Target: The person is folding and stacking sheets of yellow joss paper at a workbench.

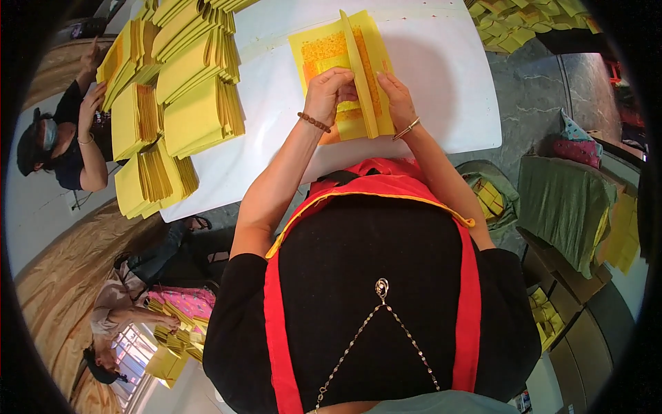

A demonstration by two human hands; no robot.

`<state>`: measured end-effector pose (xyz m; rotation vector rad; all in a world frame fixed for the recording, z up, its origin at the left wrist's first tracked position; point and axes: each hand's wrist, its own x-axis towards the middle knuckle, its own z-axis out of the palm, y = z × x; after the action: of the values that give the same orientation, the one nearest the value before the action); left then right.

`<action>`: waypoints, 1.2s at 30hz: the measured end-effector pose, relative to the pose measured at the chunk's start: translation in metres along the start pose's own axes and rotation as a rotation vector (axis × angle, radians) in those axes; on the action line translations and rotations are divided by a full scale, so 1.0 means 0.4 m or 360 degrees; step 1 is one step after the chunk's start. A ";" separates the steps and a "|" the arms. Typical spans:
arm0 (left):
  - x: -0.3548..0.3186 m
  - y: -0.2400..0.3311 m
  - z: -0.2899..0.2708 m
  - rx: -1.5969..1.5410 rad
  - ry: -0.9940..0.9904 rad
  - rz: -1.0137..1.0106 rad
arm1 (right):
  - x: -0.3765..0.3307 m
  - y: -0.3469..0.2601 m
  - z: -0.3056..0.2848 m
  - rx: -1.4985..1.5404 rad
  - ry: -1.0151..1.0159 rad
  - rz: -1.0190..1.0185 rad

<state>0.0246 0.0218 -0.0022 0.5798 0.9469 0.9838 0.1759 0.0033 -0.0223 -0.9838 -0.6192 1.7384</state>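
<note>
Above the white table, my two hands hold a yellow paper sheet with an orange printed pattern. A narrow fold of the paper stands up along its middle. My left hand, with a brown bead bracelet on the wrist, is closed with its fingertips at this raised fold. My right hand, with a thin bangle, grips the sheet's right side near the lower edge, thumb on top. Its other fingers are hidden by the paper. Whether more than one sheet lies there I cannot tell.
Stacks of folded yellow paper cover the table's left side. The white table ends just before my red apron. More yellow papers are heaped at the far right. Two people are at the left. A green sack stands right.
</note>
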 end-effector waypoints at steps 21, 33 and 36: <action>0.001 -0.008 0.008 0.0034 -0.0003 0.0038 | 0.005 0.009 -0.008 -0.0143 0.0041 -0.0053; 0.000 -0.025 0.008 0.0113 0.0006 0.0149 | -0.001 -0.002 0.004 -0.0096 0.0054 -0.0005; -0.001 -0.024 0.013 0.0123 0.0017 0.0165 | 0.005 0.006 -0.005 -0.0101 0.0042 -0.0006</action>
<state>0.0331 0.0169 -0.0069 0.6949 0.9753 1.0473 0.1762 0.0041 -0.0257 -1.0472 -0.6627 1.7086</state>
